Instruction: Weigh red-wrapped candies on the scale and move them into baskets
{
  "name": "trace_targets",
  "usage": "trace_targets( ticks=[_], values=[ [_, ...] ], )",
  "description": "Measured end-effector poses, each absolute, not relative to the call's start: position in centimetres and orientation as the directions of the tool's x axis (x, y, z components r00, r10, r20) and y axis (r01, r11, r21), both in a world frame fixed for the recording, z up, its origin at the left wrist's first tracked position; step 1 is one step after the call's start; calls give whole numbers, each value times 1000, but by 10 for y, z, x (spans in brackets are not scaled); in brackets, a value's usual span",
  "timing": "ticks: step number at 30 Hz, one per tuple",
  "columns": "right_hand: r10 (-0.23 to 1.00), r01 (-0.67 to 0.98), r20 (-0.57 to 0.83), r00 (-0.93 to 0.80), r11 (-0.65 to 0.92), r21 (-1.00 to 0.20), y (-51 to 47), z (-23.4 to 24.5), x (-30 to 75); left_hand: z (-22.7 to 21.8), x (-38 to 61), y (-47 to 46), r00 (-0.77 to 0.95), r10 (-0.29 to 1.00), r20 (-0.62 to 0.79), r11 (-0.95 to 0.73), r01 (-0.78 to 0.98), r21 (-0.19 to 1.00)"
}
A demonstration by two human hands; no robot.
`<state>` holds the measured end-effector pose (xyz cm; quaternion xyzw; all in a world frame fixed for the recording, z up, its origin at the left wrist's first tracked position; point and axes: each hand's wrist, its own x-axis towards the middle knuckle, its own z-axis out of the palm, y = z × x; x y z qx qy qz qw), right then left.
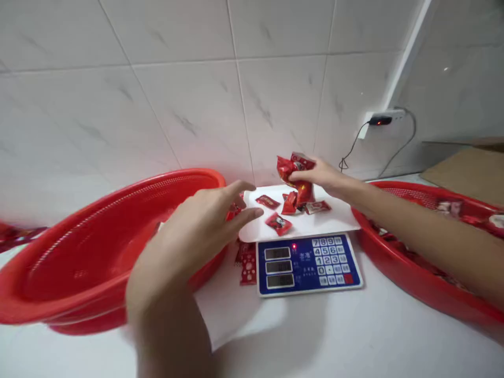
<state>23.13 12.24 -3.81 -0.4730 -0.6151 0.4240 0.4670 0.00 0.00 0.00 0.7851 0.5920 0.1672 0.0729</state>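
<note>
Right hand (321,176) clutches packets (293,168) above the scale (338,219), a few already lying beneath; left hand (197,236) hovers spread, empty, beside it.

Looking like a small packing or shop back room: a keypad weighing scale (309,265) is sitting on a white counter (354,336) against a tiled wall (189,105), wrapped sweets (278,223) are lying on it, red mesh baskets (90,215) are flanking it.
</note>
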Motion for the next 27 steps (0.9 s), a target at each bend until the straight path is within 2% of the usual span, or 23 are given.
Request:
trace_targets(
  ticks=[4, 9, 15, 18, 21, 23, 27],
  values=[
    [962, 186, 235, -142, 259, -948, 126, -34, 236, 1, 0, 3, 271, 936, 226, -329, 900, 285],
    [936, 328, 250, -247, 323, -888, 124, -36, 239, 1, 4, 2, 289, 926, 241, -351, 895, 275],
    [909, 392, 363, -206, 417, -820, 122, -34, 243, 3, 9, 0, 284, 934, 214, -339, 896, 287],
    [909, 514, 274, -314, 406, -756, 123, -35, 244, 3, 8, 1, 298, 929, 218, -354, 889, 290],
    [925, 659, 208, -319, 374, -653, 126, -38, 244, 2, 6, 1, 320, 917, 237, -379, 885, 269],
    [923, 686, 267, -276, 384, -618, 127, -38, 244, 1, 5, 1, 328, 915, 234, -385, 883, 268],
    [861, 602, 439, -258, 499, -623, 126, -29, 246, 1, 5, 0, 324, 918, 229, -378, 890, 255]
  ],
)
